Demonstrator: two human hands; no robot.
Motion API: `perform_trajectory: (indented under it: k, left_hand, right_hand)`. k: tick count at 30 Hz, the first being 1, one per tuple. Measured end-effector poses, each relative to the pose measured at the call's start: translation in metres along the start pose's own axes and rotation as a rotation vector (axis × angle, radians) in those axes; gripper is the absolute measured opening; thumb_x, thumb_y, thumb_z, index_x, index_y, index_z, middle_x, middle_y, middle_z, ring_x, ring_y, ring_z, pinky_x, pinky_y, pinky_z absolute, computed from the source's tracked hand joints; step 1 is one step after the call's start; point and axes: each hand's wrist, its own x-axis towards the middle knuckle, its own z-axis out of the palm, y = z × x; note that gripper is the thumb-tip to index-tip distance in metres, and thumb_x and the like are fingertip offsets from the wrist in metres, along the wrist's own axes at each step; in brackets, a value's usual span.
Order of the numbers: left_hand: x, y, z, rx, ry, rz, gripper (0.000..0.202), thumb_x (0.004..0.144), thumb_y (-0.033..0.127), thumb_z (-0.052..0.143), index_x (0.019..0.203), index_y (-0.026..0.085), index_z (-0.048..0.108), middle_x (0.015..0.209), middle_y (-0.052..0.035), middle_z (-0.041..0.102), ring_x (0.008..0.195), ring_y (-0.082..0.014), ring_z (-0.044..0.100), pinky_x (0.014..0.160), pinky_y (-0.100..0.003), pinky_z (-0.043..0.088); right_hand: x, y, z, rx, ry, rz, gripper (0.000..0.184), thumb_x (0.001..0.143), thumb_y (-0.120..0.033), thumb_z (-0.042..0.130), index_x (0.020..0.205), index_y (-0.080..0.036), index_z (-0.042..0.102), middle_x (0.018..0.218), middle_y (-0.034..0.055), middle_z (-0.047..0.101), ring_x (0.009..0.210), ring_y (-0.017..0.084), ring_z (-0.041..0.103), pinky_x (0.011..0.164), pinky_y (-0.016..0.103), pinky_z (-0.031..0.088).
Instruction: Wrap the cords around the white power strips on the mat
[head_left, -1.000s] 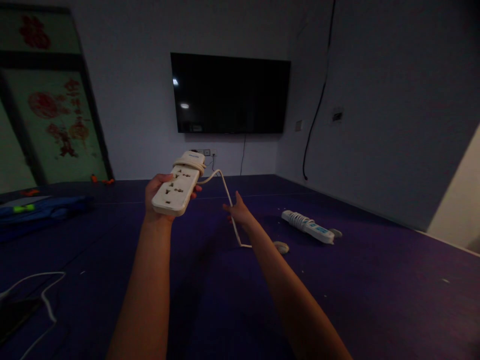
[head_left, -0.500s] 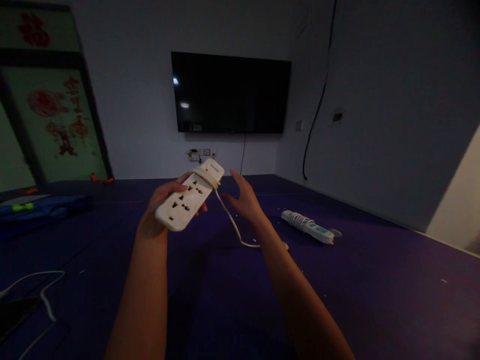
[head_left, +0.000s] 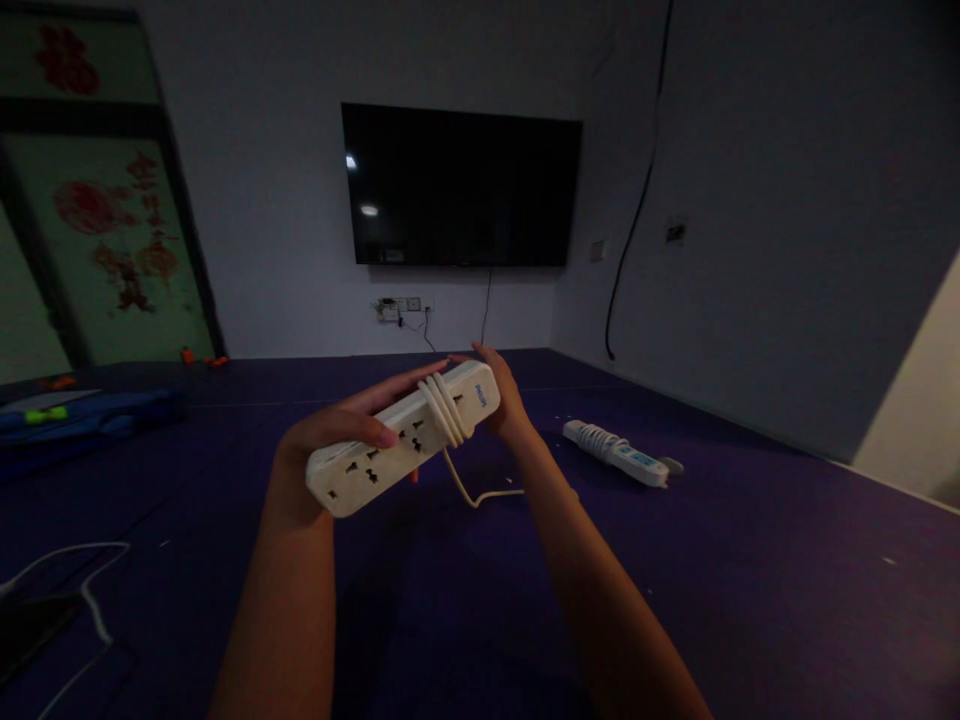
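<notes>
A white power strip [head_left: 390,440] lies nearly level in my left hand [head_left: 337,430], whose fingers wrap round its near half. Its white cord [head_left: 448,408] is wound a few turns round the far half, and the loose end [head_left: 480,495] hangs down towards the purple floor. My right hand [head_left: 504,395] is behind the strip's far end, fingers curved against it. What those fingers grip is hidden by the strip.
A second power strip [head_left: 616,452] with its cord wound round it lies on the purple floor [head_left: 750,560] to the right. A television [head_left: 461,187] hangs on the far wall above a wall socket [head_left: 405,305]. A loose white cable [head_left: 82,580] lies at the lower left, blue items [head_left: 82,415] at the left.
My left hand tilted the strip from upright to nearly level and lowered it. My right hand rose from the hanging cord to the strip's far end, and more cord is wound on.
</notes>
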Motion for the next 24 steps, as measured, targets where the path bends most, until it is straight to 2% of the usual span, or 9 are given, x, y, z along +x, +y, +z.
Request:
perform_trajectory:
  k: [5,9,12,15,18,21,24]
  left_hand:
    - [-0.003,0.004,0.005,0.162,-0.018,-0.089,0.091,0.065,0.017,0.066,0.146,0.027,0.025,0.134,-0.0177,0.051,0.087,-0.0262,0.064,0.064,-0.032,0.052]
    - [0.002,0.006,0.003,0.330,-0.025,-0.074,0.086,0.062,0.014,0.070,0.140,0.029,0.039,0.146,-0.0119,0.039,0.114,-0.0314,0.054,0.074,-0.032,0.050]
    - [0.003,0.005,0.000,0.375,0.014,-0.142,0.080,0.059,0.012,0.071,0.134,0.027,0.047,0.143,-0.0096,0.044,0.120,-0.0311,0.050,0.080,-0.031,0.048]
    - [0.000,0.003,-0.004,0.317,0.142,-0.237,0.080,0.060,0.014,0.070,0.135,0.028,0.047,0.137,-0.0111,0.051,0.107,-0.0280,0.059,0.073,-0.029,0.050]
    - [-0.004,0.004,-0.009,0.221,0.300,-0.228,0.078,0.064,0.015,0.066,0.137,0.027,0.043,0.122,-0.0127,0.061,0.083,-0.0226,0.066,0.061,-0.027,0.051]
    - [-0.004,0.007,-0.020,0.105,0.453,-0.109,0.073,0.068,0.015,0.059,0.138,0.022,0.041,0.098,-0.0124,0.069,0.061,-0.0196,0.065,0.050,-0.027,0.050]
    - [0.000,0.012,-0.032,-0.043,0.610,0.110,0.067,0.070,0.018,0.051,0.136,0.012,0.041,0.082,-0.0133,0.069,0.053,-0.0225,0.064,0.044,-0.029,0.050]
  right_hand:
    - [0.001,-0.003,-0.006,0.000,0.135,0.052,0.035,0.083,-0.030,0.054,0.118,-0.032,0.063,0.140,0.0048,0.046,0.133,0.031,0.033,0.103,0.051,0.032]
    - [0.000,-0.003,-0.011,0.035,0.279,0.041,0.032,0.086,-0.031,0.051,0.113,-0.025,0.066,0.132,0.0090,0.054,0.124,0.026,0.046,0.102,0.044,0.036]
    - [-0.001,-0.001,-0.016,0.072,0.404,0.015,0.032,0.087,-0.032,0.049,0.112,-0.021,0.066,0.123,0.0103,0.060,0.116,0.023,0.052,0.100,0.039,0.038]
    - [-0.001,0.003,-0.020,0.127,0.476,0.011,0.033,0.086,-0.032,0.048,0.111,-0.020,0.065,0.116,0.0097,0.064,0.109,0.021,0.057,0.095,0.037,0.041]
    - [-0.002,0.010,-0.022,0.156,0.545,0.084,0.033,0.084,-0.034,0.051,0.109,-0.018,0.066,0.110,0.0099,0.067,0.102,0.022,0.060,0.088,0.036,0.044]
    - [-0.004,0.016,-0.024,0.116,0.593,0.198,0.033,0.080,-0.036,0.055,0.104,-0.017,0.068,0.103,0.0104,0.069,0.096,0.023,0.061,0.084,0.036,0.045]
    - [-0.006,0.019,-0.025,0.018,0.553,0.308,0.025,0.072,-0.034,0.063,0.089,-0.017,0.072,0.095,0.0101,0.070,0.091,0.023,0.061,0.080,0.034,0.045]
